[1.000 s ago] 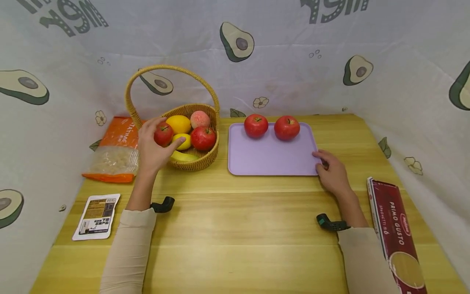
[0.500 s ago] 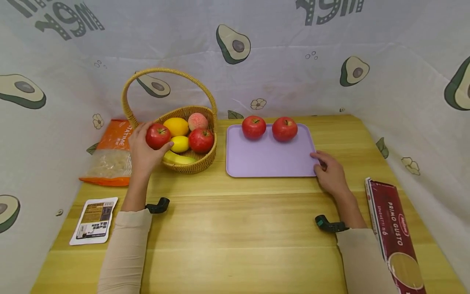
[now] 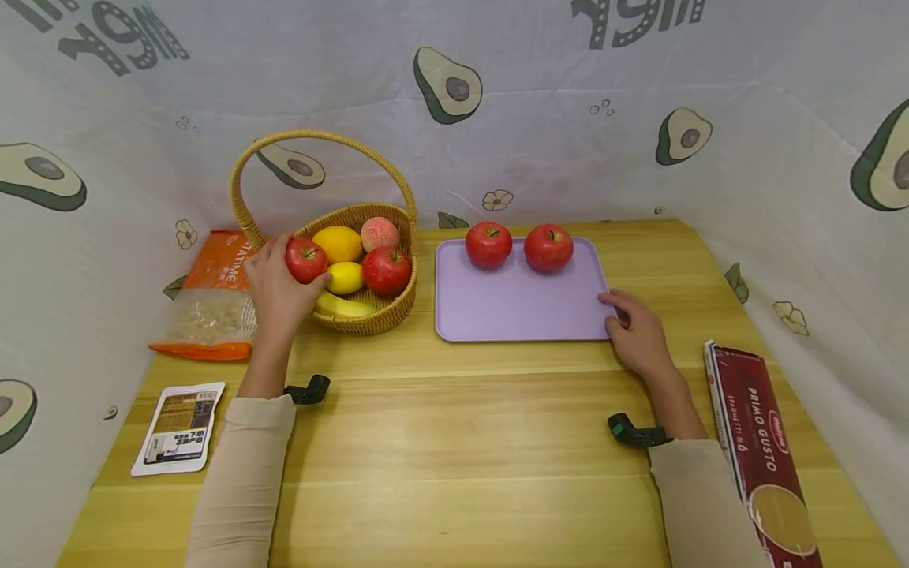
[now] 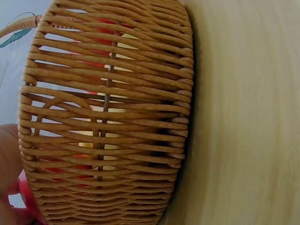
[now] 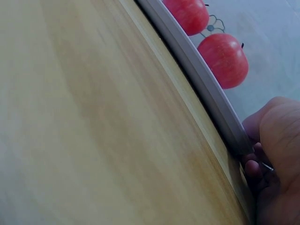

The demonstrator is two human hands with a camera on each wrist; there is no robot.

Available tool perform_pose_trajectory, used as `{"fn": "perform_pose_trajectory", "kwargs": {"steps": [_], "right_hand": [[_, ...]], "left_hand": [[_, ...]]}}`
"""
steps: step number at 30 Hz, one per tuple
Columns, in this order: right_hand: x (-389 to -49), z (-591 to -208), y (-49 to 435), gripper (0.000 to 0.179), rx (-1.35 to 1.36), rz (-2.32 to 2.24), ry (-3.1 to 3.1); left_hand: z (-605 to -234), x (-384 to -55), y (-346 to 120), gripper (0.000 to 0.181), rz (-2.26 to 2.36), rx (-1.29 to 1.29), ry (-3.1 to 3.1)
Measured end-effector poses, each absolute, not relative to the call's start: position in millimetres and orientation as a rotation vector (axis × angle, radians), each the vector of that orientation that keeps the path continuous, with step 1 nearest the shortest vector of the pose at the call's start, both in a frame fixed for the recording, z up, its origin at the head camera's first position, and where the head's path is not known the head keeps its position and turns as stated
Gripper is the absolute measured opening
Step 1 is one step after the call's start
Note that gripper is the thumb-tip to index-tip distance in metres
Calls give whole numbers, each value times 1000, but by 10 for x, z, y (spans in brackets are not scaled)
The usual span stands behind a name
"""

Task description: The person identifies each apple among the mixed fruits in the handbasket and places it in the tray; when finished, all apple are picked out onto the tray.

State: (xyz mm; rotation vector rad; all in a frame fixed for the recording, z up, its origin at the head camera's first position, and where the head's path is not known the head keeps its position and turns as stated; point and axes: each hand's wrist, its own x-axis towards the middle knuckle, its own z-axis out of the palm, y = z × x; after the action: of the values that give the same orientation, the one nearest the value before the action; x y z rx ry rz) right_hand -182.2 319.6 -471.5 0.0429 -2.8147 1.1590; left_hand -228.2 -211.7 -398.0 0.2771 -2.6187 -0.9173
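My left hand (image 3: 278, 285) grips a red apple (image 3: 306, 260) at the left side of the wicker basket (image 3: 386, 317), with the thumb on its near side. In the left wrist view, the basket wall (image 4: 108, 122) hides most of that apple. Inside the basket lie a second red apple (image 3: 387, 271), a peach (image 3: 379, 234), an orange-yellow fruit (image 3: 337, 244), a lemon (image 3: 346, 278) and a banana (image 3: 346, 306). Over on the right, my right hand (image 3: 641, 334) holds the right edge of a lilac tray (image 3: 521, 308), thumb and fingers at its rim.
Two red apples (image 3: 488, 244) sit along the tray's back edge. An orange bag (image 3: 209, 304) lies left of the basket, a white pouch (image 3: 179, 428) in front of it. A spaghetti pack (image 3: 763, 450) lies at the right. A patterned cloth (image 3: 540, 142) hangs behind the table.
My left thumb has drawn in against the apple, and the hand with the apple has shifted slightly left. My right hand stays on the tray. The head view has shifted a little.
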Motion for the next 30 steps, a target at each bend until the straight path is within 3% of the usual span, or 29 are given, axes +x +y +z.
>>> {"fn": "perform_pose_trajectory", "kwargs": {"steps": [12,30], "right_hand": [[-1855,-4721,3194,42,58,1165,-2800],[-1824,-4704,3193,43,46,1147,-2816]], "left_hand": [[-4013,-2291,-2100,78,-883,321,-2572],[-3939,-2161,-2021,77,-1063,180,-2455]]}}
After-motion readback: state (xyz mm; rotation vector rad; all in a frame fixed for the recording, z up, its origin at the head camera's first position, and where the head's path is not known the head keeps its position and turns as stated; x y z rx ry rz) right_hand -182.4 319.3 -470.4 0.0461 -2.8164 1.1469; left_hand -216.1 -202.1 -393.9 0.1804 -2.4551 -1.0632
